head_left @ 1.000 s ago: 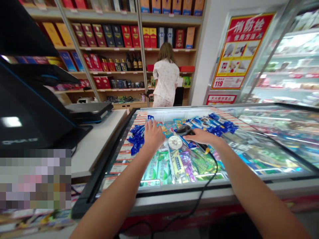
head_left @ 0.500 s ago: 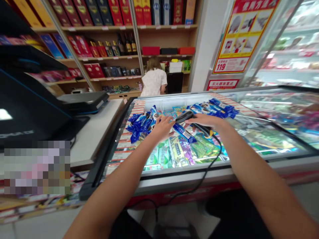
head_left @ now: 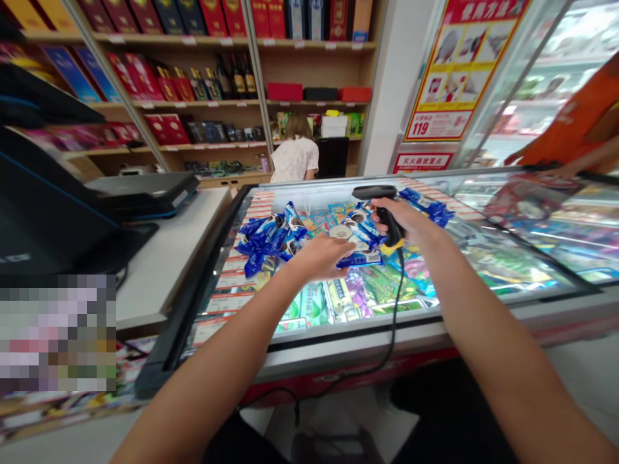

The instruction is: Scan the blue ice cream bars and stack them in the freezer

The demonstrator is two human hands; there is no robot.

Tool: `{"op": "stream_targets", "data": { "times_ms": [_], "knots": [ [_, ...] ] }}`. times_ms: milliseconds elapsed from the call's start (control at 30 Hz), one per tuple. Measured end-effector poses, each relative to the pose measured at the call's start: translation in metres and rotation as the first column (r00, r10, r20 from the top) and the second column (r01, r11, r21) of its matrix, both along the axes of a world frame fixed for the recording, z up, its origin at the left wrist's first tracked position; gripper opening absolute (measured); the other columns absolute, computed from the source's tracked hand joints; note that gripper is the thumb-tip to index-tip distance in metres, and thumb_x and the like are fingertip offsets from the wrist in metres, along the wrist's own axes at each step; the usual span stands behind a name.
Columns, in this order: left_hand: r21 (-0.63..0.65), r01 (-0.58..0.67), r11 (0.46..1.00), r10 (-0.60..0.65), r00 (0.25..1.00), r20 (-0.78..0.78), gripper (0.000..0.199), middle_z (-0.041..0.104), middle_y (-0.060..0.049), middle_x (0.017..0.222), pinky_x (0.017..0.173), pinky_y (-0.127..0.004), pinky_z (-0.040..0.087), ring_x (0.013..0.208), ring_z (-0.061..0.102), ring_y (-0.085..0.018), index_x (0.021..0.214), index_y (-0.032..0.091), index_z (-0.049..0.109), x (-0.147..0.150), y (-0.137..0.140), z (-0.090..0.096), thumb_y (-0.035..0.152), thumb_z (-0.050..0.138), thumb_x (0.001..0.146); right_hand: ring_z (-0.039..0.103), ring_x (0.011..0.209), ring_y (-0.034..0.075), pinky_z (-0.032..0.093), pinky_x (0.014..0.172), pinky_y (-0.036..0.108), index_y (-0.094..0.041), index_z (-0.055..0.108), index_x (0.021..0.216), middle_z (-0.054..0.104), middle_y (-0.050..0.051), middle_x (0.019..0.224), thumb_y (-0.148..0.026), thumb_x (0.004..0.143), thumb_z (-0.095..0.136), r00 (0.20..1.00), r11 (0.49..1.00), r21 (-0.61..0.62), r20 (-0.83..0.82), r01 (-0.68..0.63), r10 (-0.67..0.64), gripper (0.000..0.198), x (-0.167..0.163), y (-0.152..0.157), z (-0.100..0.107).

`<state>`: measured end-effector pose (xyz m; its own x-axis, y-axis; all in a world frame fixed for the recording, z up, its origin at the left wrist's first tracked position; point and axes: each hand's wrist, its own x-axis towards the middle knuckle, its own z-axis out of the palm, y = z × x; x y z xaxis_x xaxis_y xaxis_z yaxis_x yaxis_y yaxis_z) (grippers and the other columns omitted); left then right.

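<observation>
1. The right hand [head_left: 403,219] is wrapped around the grip of a black barcode scanner [head_left: 380,207], fingers curled tight on the handle. The scanner's head sits above the hand and points left and slightly down.
2. A black cable [head_left: 394,322] hangs from the bottom of the scanner, over the front edge of the freezer and down toward the floor.
3. The left hand [head_left: 322,256] pinches a blue wrapped ice cream bar [head_left: 360,259] at its near end, thumb on top and fingers beneath; the bar lies roughly level, just below the scanner's head. Whether the bar rests on the glass or is lifted clear of it is hard to tell from this angle.
4. Both hands are over the glass lid of a chest freezer [head_left: 338,351], near its middle. Through the glass show green, purple and yellow packets.
5. A heap of blue wrapped bars [head_left: 265,235] lies on the lid just left of the left hand. A smaller bunch of blue wrappers [head_left: 425,205] lies to the right of the scanner, near the right wrist.
6. A small round white tub [head_left: 340,232] sits between the two hands, touching the blue wrappers.
7. To the left stands a white counter [head_left: 164,264] with a dark register screen [head_left: 53,212] on it.
8. A person in a pale top [head_left: 294,158] stands at the wooden shelves beyond the freezer; an orange sleeve [head_left: 575,122] shows at the far right.
</observation>
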<state>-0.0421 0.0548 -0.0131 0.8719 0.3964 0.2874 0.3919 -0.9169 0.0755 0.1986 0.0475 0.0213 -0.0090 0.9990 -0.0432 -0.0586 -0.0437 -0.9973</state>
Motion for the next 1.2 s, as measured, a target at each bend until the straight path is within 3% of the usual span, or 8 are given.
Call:
{"op": "stream_targets", "data": {
  "times_ms": [133, 233, 333, 500, 1000, 1100, 1200],
  "knots": [
    [0.168, -0.192, 0.967, 0.178, 0.980, 0.093, 0.015, 0.068, -0.007, 0.096, 0.084, -0.036, 0.040, 0.091, 0.063, -0.025, 0.096, 0.021, 0.063, -0.017, 0.009, 0.018, 0.033, 0.064, 0.085, 0.042, 0.044, 0.008, 0.028, 0.037, 0.022, -0.020, 0.052, 0.081, 0.048, -0.004, 0.062, -0.044, 0.078, 0.076, 0.992, 0.991, 0.119, -0.097, -0.069, 0.080, 0.033, -0.001, -0.006, 0.007],
    [0.168, -0.420, 0.892, 0.382, 0.899, 0.216, 0.014, 0.067, -0.007, 0.094, 0.078, -0.034, 0.039, 0.088, 0.063, -0.024, 0.090, 0.021, 0.060, -0.033, 0.018, 0.030, 0.035, 0.062, 0.087, 0.042, 0.045, 0.008, 0.028, 0.040, 0.023, -0.020, 0.053, 0.082, 0.048, -0.005, 0.062, -0.047, 0.078, 0.076, 0.984, 0.965, 0.209, -0.047, -0.160, 0.173, 0.036, -0.004, -0.011, 0.009],
    [0.126, -0.555, 0.822, 0.502, 0.811, 0.299, 0.014, 0.064, -0.006, 0.088, 0.070, -0.033, 0.036, 0.082, 0.061, -0.024, 0.085, 0.022, 0.058, -0.044, 0.024, 0.035, 0.035, 0.063, 0.086, 0.042, 0.043, 0.008, 0.027, 0.040, 0.024, -0.020, 0.053, 0.081, 0.048, -0.005, 0.060, -0.049, 0.080, 0.075, 0.968, 0.940, 0.232, 0.094, -0.248, 0.232, 0.037, -0.011, -0.015, 0.006],
    [0.117, -0.604, 0.789, 0.536, 0.768, 0.350, 0.013, 0.063, -0.005, 0.085, 0.066, -0.033, 0.032, 0.079, 0.061, -0.023, 0.080, 0.023, 0.055, -0.046, 0.024, 0.033, 0.033, 0.061, 0.086, 0.044, 0.040, 0.008, 0.031, 0.041, 0.024, -0.020, 0.052, 0.075, 0.050, -0.005, 0.055, -0.048, 0.081, 0.075, 0.928, 0.915, 0.249, 0.281, -0.317, 0.245, 0.037, -0.022, -0.015, 0.000],
    [0.180, -0.624, 0.760, 0.559, 0.770, 0.308, 0.013, 0.066, -0.007, 0.091, 0.070, -0.035, 0.038, 0.088, 0.064, -0.025, 0.086, 0.023, 0.058, -0.046, 0.023, 0.033, 0.035, 0.061, 0.088, 0.044, 0.040, 0.010, 0.035, 0.041, 0.024, -0.019, 0.055, 0.076, 0.050, -0.004, 0.052, -0.042, 0.077, 0.074, 0.910, 0.905, 0.258, 0.334, -0.338, 0.244, 0.029, -0.016, -0.018, 0.003],
    [0.196, -0.677, 0.709, 0.616, 0.731, 0.294, 0.017, 0.067, -0.008, 0.097, 0.076, -0.035, 0.042, 0.095, 0.065, -0.028, 0.093, 0.022, 0.061, -0.048, 0.022, 0.036, 0.039, 0.058, 0.090, 0.048, 0.042, 0.011, 0.037, 0.043, 0.025, -0.019, 0.057, 0.077, 0.055, -0.001, 0.055, -0.046, 0.078, 0.072, 0.926, 0.924, 0.290, 0.351, -0.249, 0.139, 0.031, -0.015, -0.011, 0.000],
    [0.187, -0.798, 0.573, 0.747, 0.603, 0.280, 0.023, 0.067, -0.011, 0.106, 0.078, -0.037, 0.047, 0.100, 0.066, -0.030, 0.103, 0.021, 0.063, -0.052, 0.021, 0.040, 0.037, 0.053, 0.092, 0.054, 0.044, 0.014, 0.040, 0.044, 0.024, -0.017, 0.062, 0.082, 0.060, 0.002, 0.055, -0.046, 0.085, 0.067, 0.876, 0.974, 0.226, 0.465, 0.024, -0.129, 0.029, -0.014, -0.003, -0.003]
  ]
}}
